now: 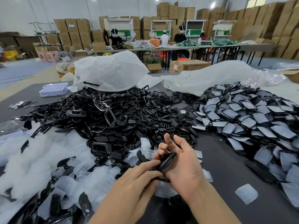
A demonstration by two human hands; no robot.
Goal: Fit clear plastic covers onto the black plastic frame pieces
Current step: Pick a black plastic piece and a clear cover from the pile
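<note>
A black frame [168,160] is held between both hands, in front of the heap of black frames [113,113].
Left of that heap the loose clear covers [37,157] are spread, nearer the left hand [137,181], whose thumb and fingers are pinched on the frame's lower end. Its long axis is tilted from lower left to upper right across the right hand [182,160], whose lower fingers are curled on it, forefinger raised. Whether a cover is already seated cannot be told. Right of the heap, covered pieces [250,123] are piled.
</note>
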